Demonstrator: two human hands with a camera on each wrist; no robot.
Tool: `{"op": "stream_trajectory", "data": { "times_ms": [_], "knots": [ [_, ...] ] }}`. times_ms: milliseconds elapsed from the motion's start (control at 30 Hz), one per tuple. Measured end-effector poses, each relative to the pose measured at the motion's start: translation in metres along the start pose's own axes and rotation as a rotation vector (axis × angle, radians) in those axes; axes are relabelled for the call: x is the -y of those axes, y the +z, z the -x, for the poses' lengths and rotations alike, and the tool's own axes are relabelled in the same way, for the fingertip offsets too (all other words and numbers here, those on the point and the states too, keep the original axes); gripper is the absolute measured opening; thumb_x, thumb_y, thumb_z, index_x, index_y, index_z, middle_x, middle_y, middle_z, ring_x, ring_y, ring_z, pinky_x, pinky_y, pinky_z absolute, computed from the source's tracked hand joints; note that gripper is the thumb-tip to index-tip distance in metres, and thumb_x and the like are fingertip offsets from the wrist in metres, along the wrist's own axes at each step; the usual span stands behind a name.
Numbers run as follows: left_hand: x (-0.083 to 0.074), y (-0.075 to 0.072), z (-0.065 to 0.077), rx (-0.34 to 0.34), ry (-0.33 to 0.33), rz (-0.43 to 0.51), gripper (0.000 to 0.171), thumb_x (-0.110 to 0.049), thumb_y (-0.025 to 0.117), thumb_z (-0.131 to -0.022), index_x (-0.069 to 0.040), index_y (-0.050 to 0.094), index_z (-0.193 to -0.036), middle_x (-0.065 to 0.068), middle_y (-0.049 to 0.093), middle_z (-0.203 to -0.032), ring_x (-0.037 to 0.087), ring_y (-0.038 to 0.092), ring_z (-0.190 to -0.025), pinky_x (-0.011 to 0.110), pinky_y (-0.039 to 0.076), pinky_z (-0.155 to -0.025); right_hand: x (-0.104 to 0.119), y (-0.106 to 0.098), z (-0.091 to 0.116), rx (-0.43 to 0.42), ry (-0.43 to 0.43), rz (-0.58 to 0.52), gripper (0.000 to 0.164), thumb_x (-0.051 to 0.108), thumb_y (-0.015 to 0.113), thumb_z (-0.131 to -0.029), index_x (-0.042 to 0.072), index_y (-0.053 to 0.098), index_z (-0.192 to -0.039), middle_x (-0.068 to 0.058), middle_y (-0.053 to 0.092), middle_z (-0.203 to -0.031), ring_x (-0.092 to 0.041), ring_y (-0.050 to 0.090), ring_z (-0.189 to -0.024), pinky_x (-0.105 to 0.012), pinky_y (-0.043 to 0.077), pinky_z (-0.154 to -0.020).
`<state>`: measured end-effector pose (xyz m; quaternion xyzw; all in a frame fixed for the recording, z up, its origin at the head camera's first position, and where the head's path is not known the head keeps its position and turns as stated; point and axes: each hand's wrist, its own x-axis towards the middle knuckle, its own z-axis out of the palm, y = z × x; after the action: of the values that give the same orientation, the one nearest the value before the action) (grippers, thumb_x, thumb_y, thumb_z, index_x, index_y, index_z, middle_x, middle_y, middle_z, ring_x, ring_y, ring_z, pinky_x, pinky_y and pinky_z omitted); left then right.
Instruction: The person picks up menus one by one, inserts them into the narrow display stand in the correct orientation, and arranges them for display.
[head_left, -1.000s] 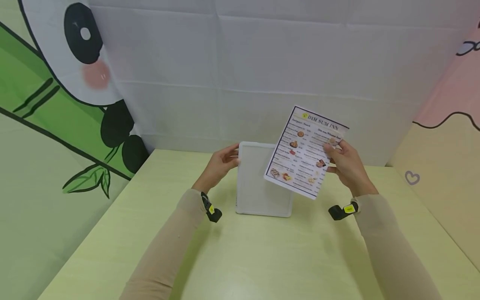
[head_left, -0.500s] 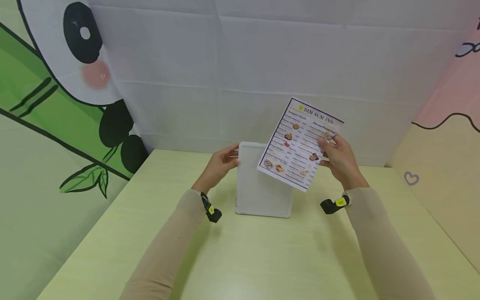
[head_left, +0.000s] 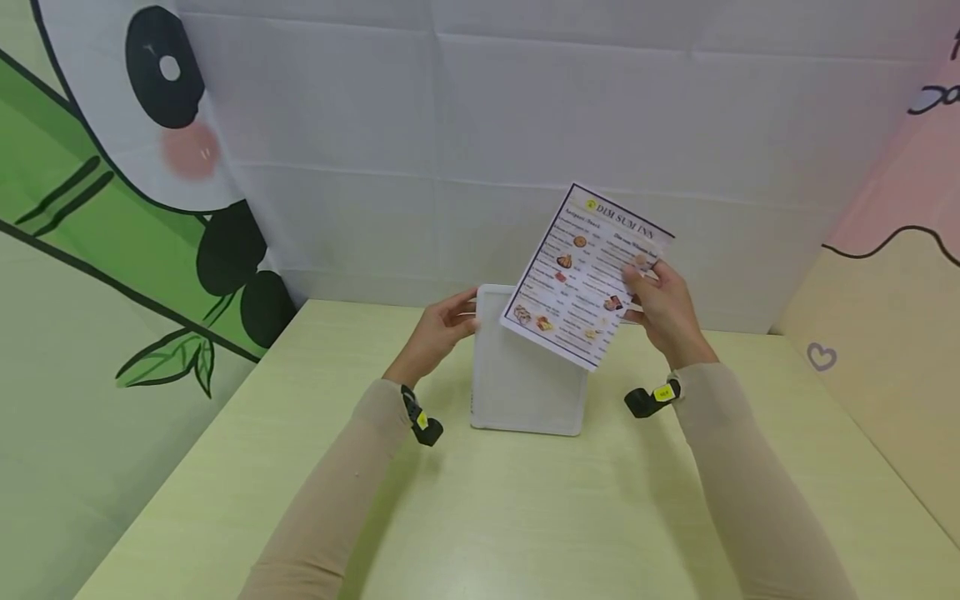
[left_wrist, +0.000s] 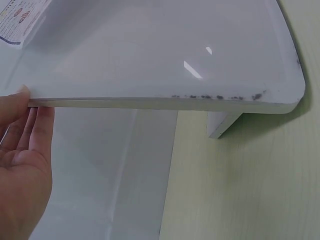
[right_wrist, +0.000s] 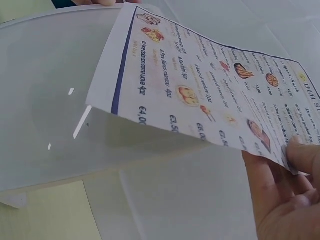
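Note:
A white upright board [head_left: 525, 392] with a raised rim and rounded corners stands on the table, propped by a support foot [left_wrist: 220, 124] behind it. My left hand [head_left: 435, 333] pinches its upper left edge, thumb in front and fingers behind. In my right hand [head_left: 663, 312] is a printed menu sheet [head_left: 581, 275] headed "DIM SUM INN", pinched at its right edge. The sheet is tilted and covers the board's upper right part. In the right wrist view the menu [right_wrist: 185, 75] bows slightly, its lower edge near the board's face [right_wrist: 40, 100]; whether they touch I cannot tell.
The pale yellow table [head_left: 487, 517] reaches back to a white cloth wall [head_left: 337, 233]. Cartoon panels flank it, green at the left [head_left: 45, 167] and pink and cream at the right [head_left: 892, 317]. Dark specks mark the board's side edge in the left wrist view.
My right hand has carried the menu leftward and a little up, further over the board. My left hand and the board have stayed in place.

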<state>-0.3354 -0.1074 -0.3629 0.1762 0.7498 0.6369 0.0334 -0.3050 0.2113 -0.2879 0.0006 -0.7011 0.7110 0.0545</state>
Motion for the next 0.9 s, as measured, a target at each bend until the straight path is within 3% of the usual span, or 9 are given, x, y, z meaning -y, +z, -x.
{"op": "stream_trajectory", "data": {
  "times_ms": [633, 900],
  "knots": [
    [0.000, 0.001, -0.001, 0.004, -0.020, 0.000, 0.057, -0.010, 0.061, -0.094, -0.021, 0.042, -0.147, 0.010, 0.054, -0.138, 0.026, 0.055, -0.125, 0.040, 0.046, -0.105, 0.011, 0.017, -0.013, -0.069, 0.012, -0.079, 0.042, 0.032, 0.058, -0.094, 0.025, 0.051, -0.135, -0.005, 0.063, -0.118, -0.016, 0.065, -0.086, -0.026, 0.058, -0.070],
    [0.000, 0.000, -0.001, 0.007, 0.001, 0.006, 0.056, -0.008, 0.061, -0.094, -0.019, 0.042, -0.146, 0.011, 0.054, -0.137, 0.026, 0.056, -0.124, 0.039, 0.047, -0.104, 0.016, 0.020, -0.017, -0.081, 0.011, -0.119, 0.038, 0.032, 0.057, -0.095, 0.026, 0.053, -0.132, -0.002, 0.065, -0.119, -0.015, 0.065, -0.086, -0.024, 0.055, -0.067]
  ]
}}
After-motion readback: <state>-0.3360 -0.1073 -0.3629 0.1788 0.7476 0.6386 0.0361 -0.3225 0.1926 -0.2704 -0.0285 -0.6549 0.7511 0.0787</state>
